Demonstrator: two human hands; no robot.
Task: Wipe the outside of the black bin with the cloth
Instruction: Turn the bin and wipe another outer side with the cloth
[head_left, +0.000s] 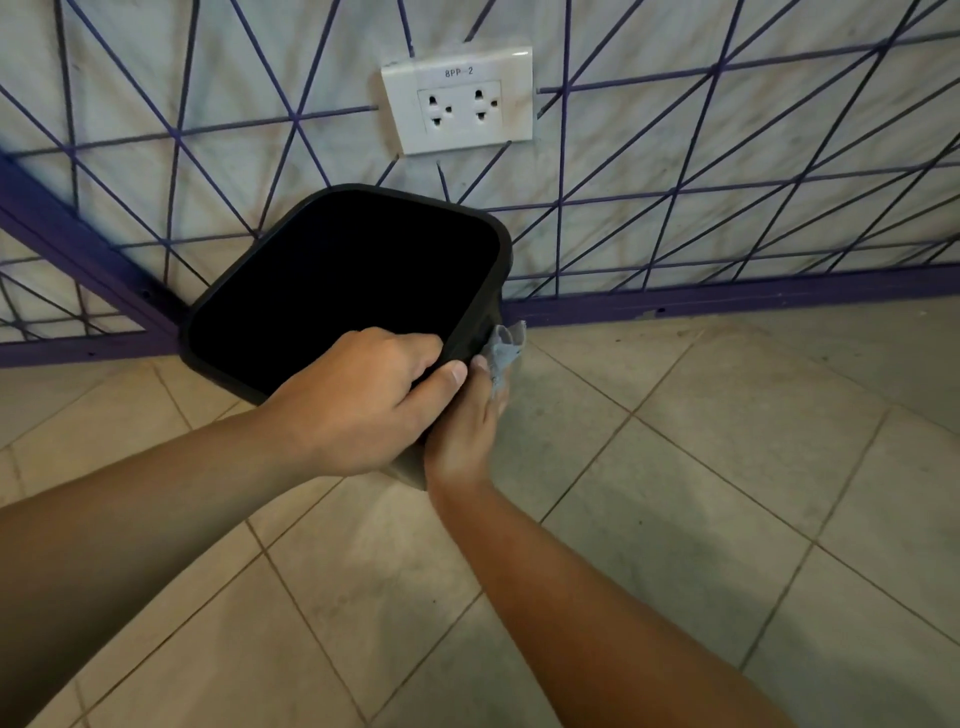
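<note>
**Wiping the bin's right outer wall, left hand steadying the rim**

Step in hand, as I judge it: the wipe itself is under way on one side of the bin (291, 291), not the approach to it.

Left hand (358, 400): curled over the near rim corner, fingers dipping inside the opening, thumb lying along the outer edge. It grips the rim and holds the bin tilted toward the person.

Right hand (465, 426): just below and to the right of the left hand, thumb touching or nearly touching the left thumb. It holds the cloth (503, 349) against the bin's right outer wall; a bunched grey fold sticks up past the fingertips. How the fingers lie behind the cloth cannot be told.

Bin: in front of both hands, its far rim close to the patterned wall (727, 156), its base hidden. The floor (675, 467) lies under the right forearm.

Next move, by my reading: slide the cloth along or down that wall while the left grip stays firm, then turn the bin to bring unwiped sides round. The side facing the wall looks hardest to reach.
</note>
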